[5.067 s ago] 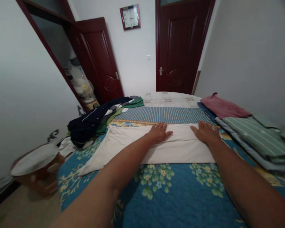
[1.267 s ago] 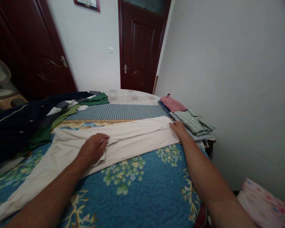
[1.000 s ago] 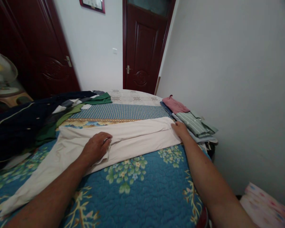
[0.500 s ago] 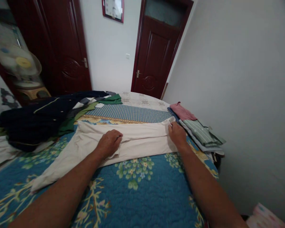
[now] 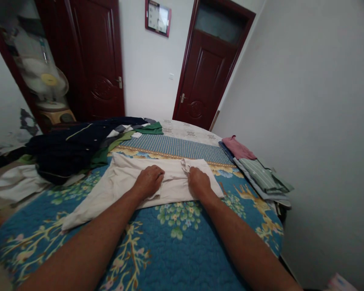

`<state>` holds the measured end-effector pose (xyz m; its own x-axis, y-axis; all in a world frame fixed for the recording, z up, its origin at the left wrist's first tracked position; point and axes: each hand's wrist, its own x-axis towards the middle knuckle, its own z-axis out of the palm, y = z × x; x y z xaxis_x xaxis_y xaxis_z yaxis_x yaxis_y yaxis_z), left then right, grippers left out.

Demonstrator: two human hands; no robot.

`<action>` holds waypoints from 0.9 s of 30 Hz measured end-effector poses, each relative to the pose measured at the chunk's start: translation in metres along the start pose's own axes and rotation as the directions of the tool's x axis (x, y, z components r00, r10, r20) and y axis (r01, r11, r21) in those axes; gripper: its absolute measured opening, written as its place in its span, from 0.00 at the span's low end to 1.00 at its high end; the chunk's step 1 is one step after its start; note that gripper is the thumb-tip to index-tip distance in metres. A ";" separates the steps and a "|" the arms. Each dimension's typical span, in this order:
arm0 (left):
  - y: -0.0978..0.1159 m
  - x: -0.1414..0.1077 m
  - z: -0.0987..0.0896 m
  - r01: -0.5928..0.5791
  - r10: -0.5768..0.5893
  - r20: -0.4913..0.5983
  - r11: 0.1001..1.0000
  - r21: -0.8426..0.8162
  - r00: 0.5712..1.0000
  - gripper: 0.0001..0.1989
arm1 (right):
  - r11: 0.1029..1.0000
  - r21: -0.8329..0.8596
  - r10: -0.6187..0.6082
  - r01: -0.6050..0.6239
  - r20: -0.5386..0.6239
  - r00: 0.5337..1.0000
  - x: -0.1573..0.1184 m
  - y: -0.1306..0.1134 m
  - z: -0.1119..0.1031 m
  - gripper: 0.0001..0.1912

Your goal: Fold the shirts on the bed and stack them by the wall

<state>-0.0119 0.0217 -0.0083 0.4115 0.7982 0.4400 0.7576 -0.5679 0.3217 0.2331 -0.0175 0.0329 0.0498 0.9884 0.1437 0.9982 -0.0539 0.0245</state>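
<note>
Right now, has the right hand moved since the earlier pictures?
Yes. Judged against the folded clothes, the right hand, gripping the white cloth, has moved left, away from them and closer to the left hand.

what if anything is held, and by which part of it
Cream cloth: the right hand grips a bunched-up part right of its middle; whether the left hand grips too is hidden.

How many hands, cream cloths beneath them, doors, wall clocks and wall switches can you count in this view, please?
Hands: 2 (left hand, right hand)
Cream cloth: 1
Doors: 2 (left door, right door)
Wall clock: 1
Wall switch: 1
Total: 7
</note>
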 end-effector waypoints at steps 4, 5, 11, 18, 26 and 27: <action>0.001 0.000 0.000 0.006 -0.006 -0.006 1.000 0.004 1.000 0.13 | 0.999 0.034 -0.003 0.003 -0.010 1.000 0.003 -0.005 0.000 0.17; 0.001 -0.001 -0.001 0.007 -0.007 -0.006 1.000 0.000 1.000 0.13 | 0.999 0.031 -0.022 0.022 -0.010 1.000 0.003 -0.007 0.001 0.17; 0.003 0.000 -0.003 0.004 -0.004 0.001 1.000 -0.012 1.000 0.14 | 0.998 0.010 -0.067 0.067 -0.009 0.998 -0.001 -0.015 0.005 0.16; 0.000 0.000 -0.002 -0.010 0.010 -0.002 1.000 -0.028 1.000 0.14 | 0.866 0.482 -0.157 0.131 0.015 0.987 -0.003 -0.004 -0.009 0.16; -0.003 -0.001 0.001 -0.016 0.015 -0.021 0.998 -0.053 1.000 0.14 | 0.897 0.398 -0.063 0.192 -0.314 0.947 0.009 0.074 0.006 0.21; -0.003 -0.002 0.001 -0.018 0.017 -0.025 0.999 -0.050 1.000 0.15 | 0.918 0.334 -0.122 0.212 -0.271 0.955 0.007 0.076 0.014 0.23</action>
<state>-0.0142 0.0221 -0.0105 0.4110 0.7833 0.4663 0.7241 -0.5913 0.3551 0.3098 -0.0126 0.0222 -0.0824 0.9116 0.4028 0.9380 0.2075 -0.2777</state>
